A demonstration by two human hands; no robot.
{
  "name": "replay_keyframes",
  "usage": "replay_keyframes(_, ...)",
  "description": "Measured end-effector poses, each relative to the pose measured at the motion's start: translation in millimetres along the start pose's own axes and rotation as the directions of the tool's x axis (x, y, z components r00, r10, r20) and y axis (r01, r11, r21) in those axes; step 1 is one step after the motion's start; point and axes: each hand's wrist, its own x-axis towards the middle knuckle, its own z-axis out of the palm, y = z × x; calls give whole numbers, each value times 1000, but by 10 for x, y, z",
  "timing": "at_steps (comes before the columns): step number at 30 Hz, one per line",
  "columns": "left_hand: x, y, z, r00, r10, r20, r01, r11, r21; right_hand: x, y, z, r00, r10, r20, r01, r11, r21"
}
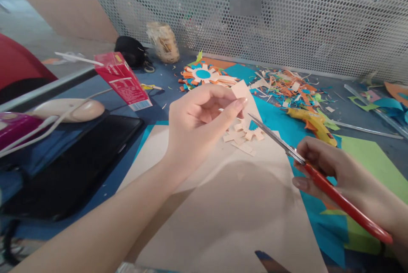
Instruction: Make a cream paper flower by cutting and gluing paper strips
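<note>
My left hand (204, 120) pinches a pale strip of paper (242, 91) between thumb and fingers, above a large cream sheet (236, 222). In my right hand (338, 171) is a pair of red-handled scissors (344, 203), its blades pointing up and left, with the tip just right of the left thumb. Under the left fingertips, small cut pieces of cream paper (244, 135) lie on the sheet, some joined in a toothed ring shape. Part of the paper strip is hidden behind my left fingers.
A yellow glue gun (314, 124) lies beyond my right hand, near a heap of paper scraps (287, 88) and a paper flower with a blue centre (203, 74). On the left are a pink drink carton (126, 81) with a straw and a black tablet (73, 166). A perforated metal panel (204, 18) borders the back.
</note>
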Motion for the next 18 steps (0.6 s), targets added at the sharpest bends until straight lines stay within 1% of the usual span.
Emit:
replay_keyframes(2,1,-1,1,1000,0,-1,0,1000,1,3,-2,-6,998,31,57,-30,1000,-5)
replay_keyframes(6,-3,-6,0,1000,-6,-2,6,1000,1,7,5,-10,998,38,48,-38,999,-1)
replay_keyframes(12,-2,-5,-3,1000,1,-8,0,998,56,6,1,-6,998,36,54,-36,999,-2)
replay_keyframes(16,-3,-1,-1,1000,-4,-9,4,999,39,-1,6,-5,998,23,59,-23,1000,-9)
replay_keyframes(18,-7,2,1,1000,-19,-8,19,999,29,-3,13,-1,1000,-12,-5,12,1000,-22)
